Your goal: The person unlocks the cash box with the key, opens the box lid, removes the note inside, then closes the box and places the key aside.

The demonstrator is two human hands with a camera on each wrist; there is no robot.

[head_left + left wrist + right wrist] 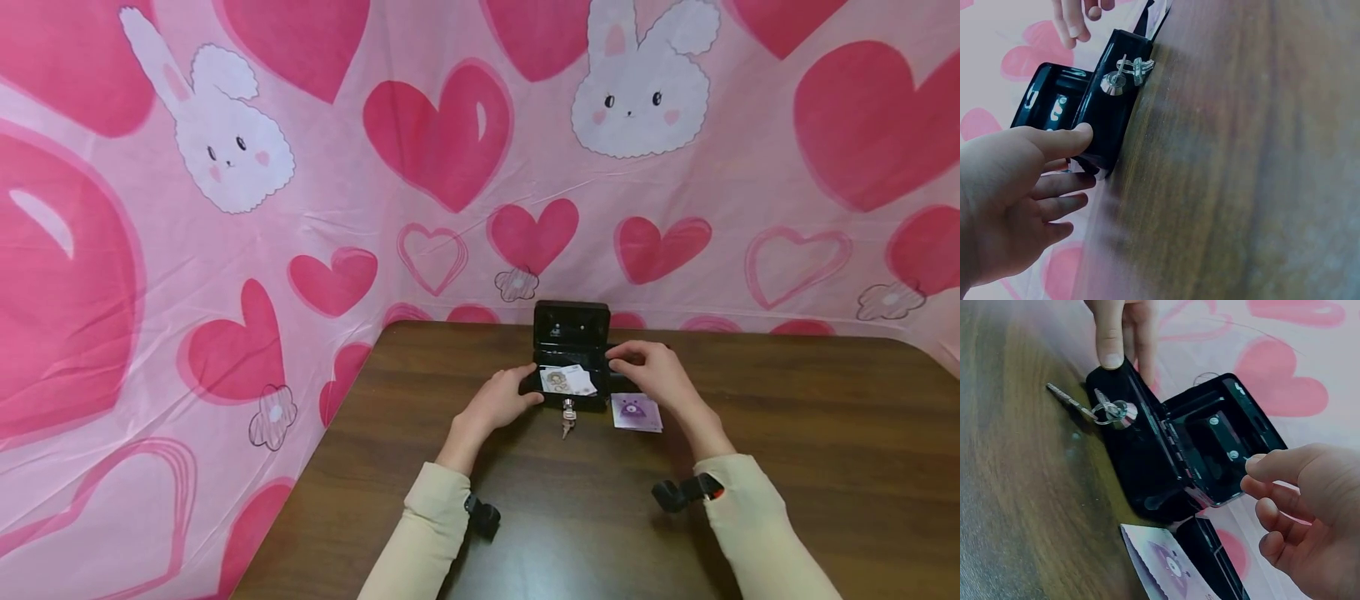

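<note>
The glossy black box (pixel 1141 478) sits lid-up on the wood-grain table (pixel 570 500), long axis running left to right, its round lock (pixel 1127 415) and metal keys (pixel 569 414) facing the person. The left hand (pixel 498 398), fingers relaxed, touches its left side; the right hand (pixel 656 369), loosely curled, hovers empty by its right. Papers (pixel 573 381) partly hide its floor; beside a purple card (pixel 636 412) to its right, a dark piece (pixel 1207 550) is hard to identify.
</note>
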